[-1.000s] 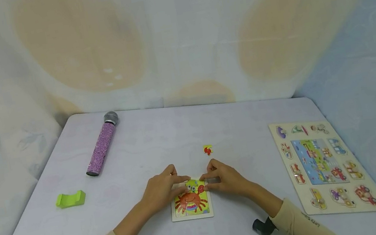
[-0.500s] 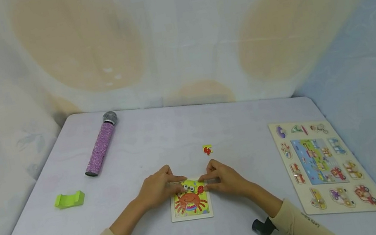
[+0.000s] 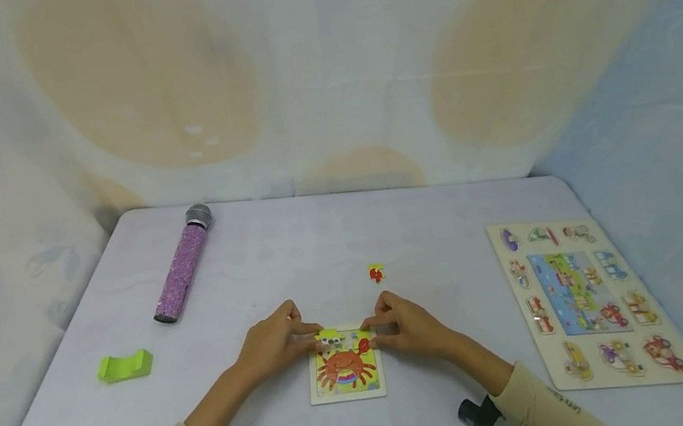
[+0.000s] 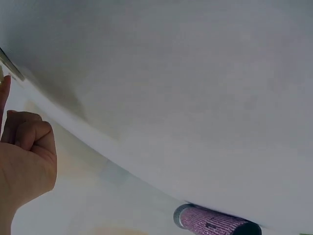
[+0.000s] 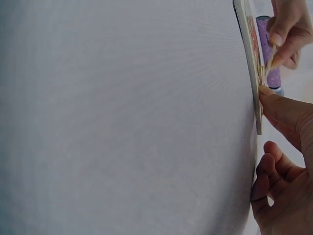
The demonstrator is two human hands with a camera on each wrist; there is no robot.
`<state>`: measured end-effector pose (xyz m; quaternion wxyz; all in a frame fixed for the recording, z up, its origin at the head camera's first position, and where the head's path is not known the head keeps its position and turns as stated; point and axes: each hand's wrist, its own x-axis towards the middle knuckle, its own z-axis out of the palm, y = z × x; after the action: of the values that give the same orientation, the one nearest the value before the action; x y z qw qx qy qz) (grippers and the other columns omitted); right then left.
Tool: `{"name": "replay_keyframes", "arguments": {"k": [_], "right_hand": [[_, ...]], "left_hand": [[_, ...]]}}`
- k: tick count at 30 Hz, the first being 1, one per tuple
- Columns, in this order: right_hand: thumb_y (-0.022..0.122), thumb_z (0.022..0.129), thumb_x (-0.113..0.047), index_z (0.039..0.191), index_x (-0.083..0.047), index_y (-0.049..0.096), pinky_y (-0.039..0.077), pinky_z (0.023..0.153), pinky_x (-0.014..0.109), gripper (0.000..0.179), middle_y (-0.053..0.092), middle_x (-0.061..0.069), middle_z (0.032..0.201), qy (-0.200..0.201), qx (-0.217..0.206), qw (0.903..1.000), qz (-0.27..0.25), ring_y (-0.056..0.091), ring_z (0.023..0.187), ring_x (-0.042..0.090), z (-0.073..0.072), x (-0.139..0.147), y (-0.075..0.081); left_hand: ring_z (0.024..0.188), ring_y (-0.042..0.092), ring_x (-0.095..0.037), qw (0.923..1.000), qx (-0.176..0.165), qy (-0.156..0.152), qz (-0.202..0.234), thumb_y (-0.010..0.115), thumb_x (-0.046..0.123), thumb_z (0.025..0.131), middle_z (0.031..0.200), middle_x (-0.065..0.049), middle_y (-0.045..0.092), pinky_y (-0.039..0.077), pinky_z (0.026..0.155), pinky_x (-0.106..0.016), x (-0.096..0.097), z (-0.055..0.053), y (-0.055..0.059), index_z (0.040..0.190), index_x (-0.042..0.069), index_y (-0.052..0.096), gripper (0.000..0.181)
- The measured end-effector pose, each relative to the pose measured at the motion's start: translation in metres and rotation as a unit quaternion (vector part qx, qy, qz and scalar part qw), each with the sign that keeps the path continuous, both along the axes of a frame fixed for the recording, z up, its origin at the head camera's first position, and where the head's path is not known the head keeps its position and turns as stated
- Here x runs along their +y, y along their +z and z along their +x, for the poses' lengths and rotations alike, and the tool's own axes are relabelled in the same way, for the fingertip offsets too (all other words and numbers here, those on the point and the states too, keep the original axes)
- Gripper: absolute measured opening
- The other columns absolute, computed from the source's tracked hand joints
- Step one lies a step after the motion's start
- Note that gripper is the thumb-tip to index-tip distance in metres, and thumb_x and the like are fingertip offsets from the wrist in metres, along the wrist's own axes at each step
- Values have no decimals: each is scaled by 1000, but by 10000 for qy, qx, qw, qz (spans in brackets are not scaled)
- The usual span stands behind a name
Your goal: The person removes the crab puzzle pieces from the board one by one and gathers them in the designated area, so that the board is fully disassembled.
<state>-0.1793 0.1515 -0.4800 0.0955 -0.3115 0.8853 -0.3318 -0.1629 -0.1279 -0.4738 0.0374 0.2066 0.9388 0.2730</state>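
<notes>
In the head view a small square jigsaw puzzle (image 3: pixel 346 378) with a red crab on yellow lies in its pale tray at the front middle. My left hand (image 3: pixel 269 346) pinches a yellow puzzle piece (image 3: pixel 329 335) with the crab's eyes between thumb and index finger. That piece is tilted up over the tray's top left; the right wrist view shows it edge-on (image 5: pixel 269 61). My right hand (image 3: pixel 411 328) holds the puzzle's top right corner, thumb beside the red claw. The left wrist view catches only part of the left hand (image 4: pixel 29 152).
A loose red and yellow puzzle piece (image 3: pixel 376 272) lies behind the tray. At left are a purple glitter microphone (image 3: pixel 182 271) and a green cradle-shaped block (image 3: pixel 125 366). A wooden vehicle peg puzzle (image 3: pixel 595 309) lies at right. A black tube-like object (image 3: pixel 477 415) sits by the right sleeve.
My left hand has moved left, lifting the eyes piece up and leftward out of its place in the crab puzzle. The right hand has stayed at the corner.
</notes>
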Motion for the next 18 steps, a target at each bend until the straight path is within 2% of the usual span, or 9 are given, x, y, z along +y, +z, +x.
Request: {"name": "replay_keyframes", "arguments": {"k": [3, 9, 18], "right_hand": [[79, 85, -23, 115, -12, 76, 38, 70, 21, 32, 43, -3, 93, -23, -16, 10000, -8, 41, 85, 11, 0, 0, -1], [80, 85, -23, 111, -13, 77, 38, 69, 21, 28, 44, -2, 92, -14, 8, 9999, -167, 42, 84, 11, 0, 1, -1], [83, 81, -24, 111, -16, 78, 39, 68, 21, 31, 48, -1, 92, -87, 14, 9999, -126, 45, 81, 13, -1, -1, 6]], "left_hand": [[68, 32, -6, 10000, -12, 74, 65, 80, 43, 80, 87, 9, 41, 31, 56, -21, -6, 5, -2, 112, 24, 78, 37], [67, 34, -7, 9998, 38, -83, -175, 78, 45, 81, 85, 9, 42, 31, 55, -21, -4, 4, -6, 118, 28, 75, 40], [65, 36, -6, 9990, 31, 46, -447, 79, 52, 78, 86, 8, 47, 31, 53, -22, -7, 11, -5, 125, 23, 71, 56]]}}
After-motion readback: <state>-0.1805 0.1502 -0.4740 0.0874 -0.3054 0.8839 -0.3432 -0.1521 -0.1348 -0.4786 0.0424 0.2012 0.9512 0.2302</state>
